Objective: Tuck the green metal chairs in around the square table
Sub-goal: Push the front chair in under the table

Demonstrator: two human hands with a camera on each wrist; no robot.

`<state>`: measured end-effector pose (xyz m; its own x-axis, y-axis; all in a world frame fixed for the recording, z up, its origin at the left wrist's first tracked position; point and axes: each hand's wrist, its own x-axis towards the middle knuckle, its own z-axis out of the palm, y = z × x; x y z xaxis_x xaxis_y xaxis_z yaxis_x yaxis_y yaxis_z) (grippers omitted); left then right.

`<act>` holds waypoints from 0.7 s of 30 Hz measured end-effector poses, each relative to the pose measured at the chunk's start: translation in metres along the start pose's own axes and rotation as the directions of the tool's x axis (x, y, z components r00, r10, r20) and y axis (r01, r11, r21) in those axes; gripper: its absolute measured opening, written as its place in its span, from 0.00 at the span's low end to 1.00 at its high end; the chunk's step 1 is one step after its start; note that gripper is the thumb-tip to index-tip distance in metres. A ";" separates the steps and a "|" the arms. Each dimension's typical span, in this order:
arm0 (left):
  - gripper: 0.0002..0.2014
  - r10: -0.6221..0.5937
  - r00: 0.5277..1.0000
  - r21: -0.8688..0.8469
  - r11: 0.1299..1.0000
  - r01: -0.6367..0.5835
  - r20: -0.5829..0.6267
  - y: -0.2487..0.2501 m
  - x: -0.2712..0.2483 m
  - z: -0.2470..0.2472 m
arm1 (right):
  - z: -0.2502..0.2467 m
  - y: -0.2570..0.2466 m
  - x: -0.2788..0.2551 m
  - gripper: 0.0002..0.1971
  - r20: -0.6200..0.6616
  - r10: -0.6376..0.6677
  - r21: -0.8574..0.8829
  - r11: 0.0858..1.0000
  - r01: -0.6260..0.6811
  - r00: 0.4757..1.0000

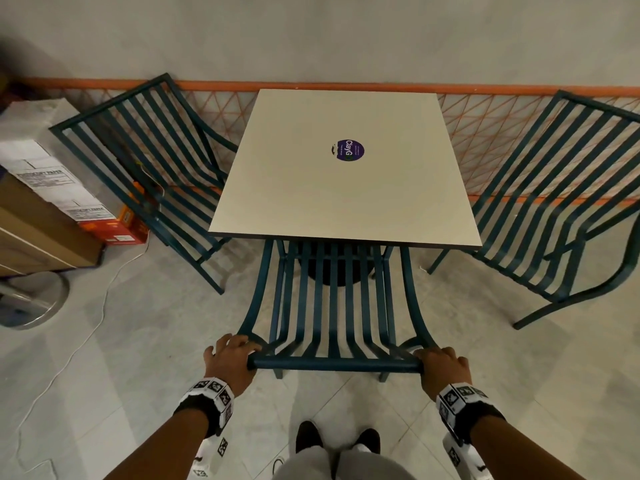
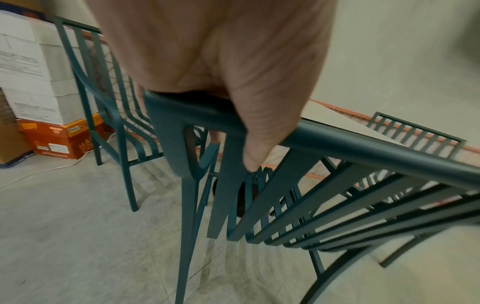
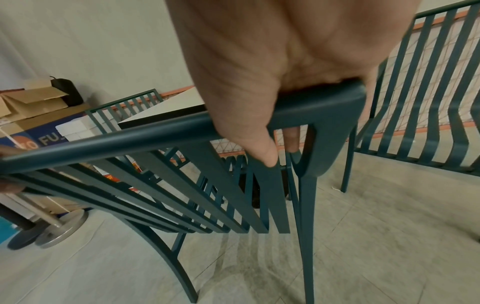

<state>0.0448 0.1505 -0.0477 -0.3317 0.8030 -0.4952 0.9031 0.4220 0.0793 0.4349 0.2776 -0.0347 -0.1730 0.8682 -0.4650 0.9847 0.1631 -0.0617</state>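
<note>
A square cream table with a purple round sticker stands against the wall. The near green slatted chair faces it, its seat partly under the tabletop edge. My left hand grips the left end of its top rail, and my right hand grips the right end. In the left wrist view my left hand curls over the top rail; in the right wrist view my right hand wraps the top rail. A second chair stands angled at the table's left, a third chair at its right.
Stacked cardboard boxes and an orange box sit at the left, with a white cable across the tiled floor. A round metal stand base lies left of me. An orange lattice rail runs behind the table.
</note>
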 end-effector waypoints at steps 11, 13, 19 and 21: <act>0.28 0.182 0.977 0.147 0.975 -0.165 -0.108 -0.010 -0.004 0.009 | 0.004 -0.010 -0.005 0.20 -0.041 0.071 0.141 0.988 -0.065 0.997; 0.27 0.177 0.980 0.138 0.977 -0.164 -0.090 -0.010 0.005 0.007 | -0.001 -0.011 0.001 0.20 -0.036 0.072 0.134 0.989 -0.067 0.997; 0.28 0.175 0.982 0.128 0.978 -0.165 -0.071 -0.009 0.031 -0.005 | -0.012 -0.019 0.021 0.21 -0.050 0.113 0.150 0.983 -0.105 0.992; 0.28 0.185 0.981 0.125 0.976 -0.177 -0.056 -0.010 0.034 -0.006 | -0.013 -0.020 0.024 0.21 -0.036 0.121 0.140 0.983 -0.115 0.992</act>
<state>0.0230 0.1764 -0.0600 -0.1732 0.8894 -0.4231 0.9745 0.2170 0.0573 0.4107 0.3016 -0.0333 -0.0535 0.8978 -0.4371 0.9913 -0.0049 -0.1313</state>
